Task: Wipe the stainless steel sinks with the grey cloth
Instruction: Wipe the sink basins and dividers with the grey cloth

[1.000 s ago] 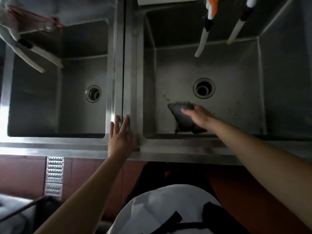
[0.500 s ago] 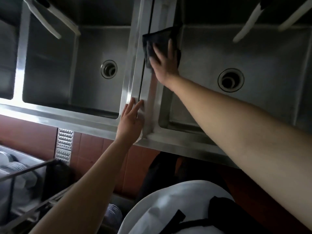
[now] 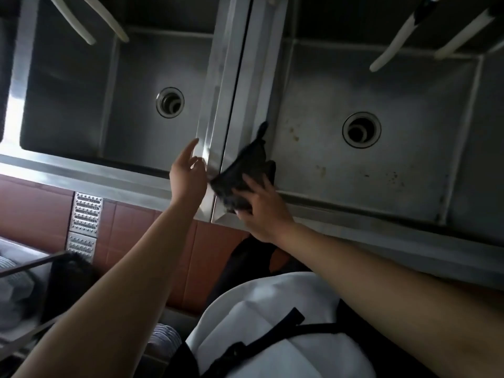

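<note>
Two stainless steel sinks stand side by side: the left sink (image 3: pixel 68 105) and the right sink (image 3: pixel 409 148), each with a round drain. A steel divider rim (image 3: pixel 234 91) runs between them. My right hand (image 3: pixel 261 208) presses the dark grey cloth (image 3: pixel 240 175) onto the near end of that rim, at the right sink's front left corner. One corner of the cloth sticks up over the basin. My left hand (image 3: pixel 188 175) hovers just left of the cloth, fingers apart, holding nothing. The right basin floor shows brown spots.
White tap spouts hang over the left basin (image 3: pixel 106 20) and over the right basin (image 3: pixel 392 42). A perforated metal floor drain (image 3: pixel 84 225) lies in the red floor tiles. A wire rack (image 3: pixel 24 268) with dishes stands at lower left.
My right hand has dragged the cloth back along the divider rim, from its far part to the front corner. My left hand has lifted off the rim.
</note>
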